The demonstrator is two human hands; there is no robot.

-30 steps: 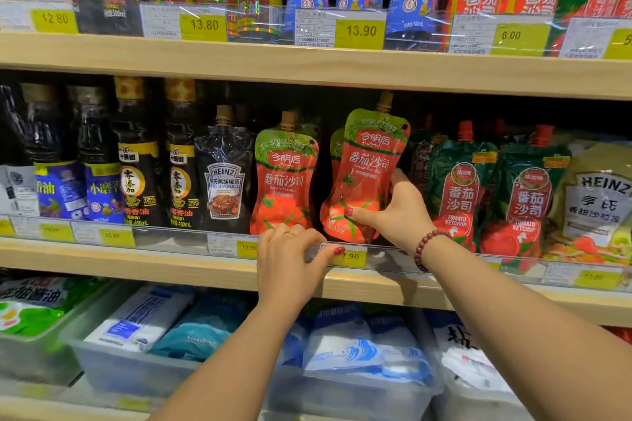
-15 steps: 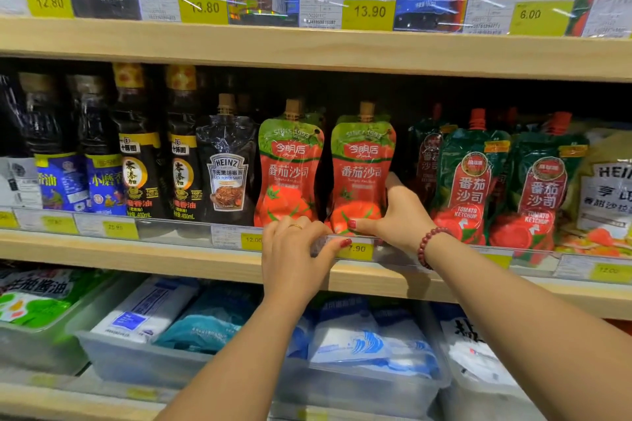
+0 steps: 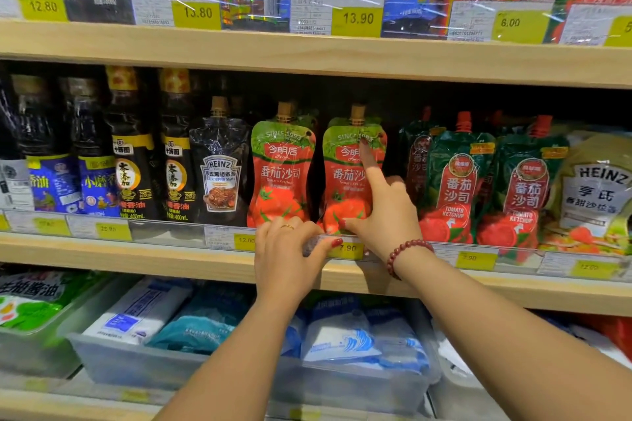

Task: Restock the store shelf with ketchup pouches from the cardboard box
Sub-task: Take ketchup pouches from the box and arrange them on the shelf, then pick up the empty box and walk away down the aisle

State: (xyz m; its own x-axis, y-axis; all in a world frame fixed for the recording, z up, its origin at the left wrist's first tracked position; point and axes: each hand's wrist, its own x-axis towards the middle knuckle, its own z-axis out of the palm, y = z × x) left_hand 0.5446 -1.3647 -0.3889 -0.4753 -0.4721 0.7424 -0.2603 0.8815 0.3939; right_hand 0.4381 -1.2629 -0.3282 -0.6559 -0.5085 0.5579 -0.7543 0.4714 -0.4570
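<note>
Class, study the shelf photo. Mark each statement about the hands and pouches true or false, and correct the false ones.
1. The right hand lays its index finger on the front of the right red-and-green ketchup pouch. True.
2. The left hand holds a ketchup pouch. False: it grips the clear plastic shelf rail beside the yellow 7.90 price tag.
3. The right pouch and the left red-and-green ketchup pouch stand upright, side by side. True.
4. The red bead bracelet sits on the left wrist. False: it is on the right wrist.
5. The black Heinz sauce pouch stands right of both ketchup pouches. False: it stands to their left.
</note>
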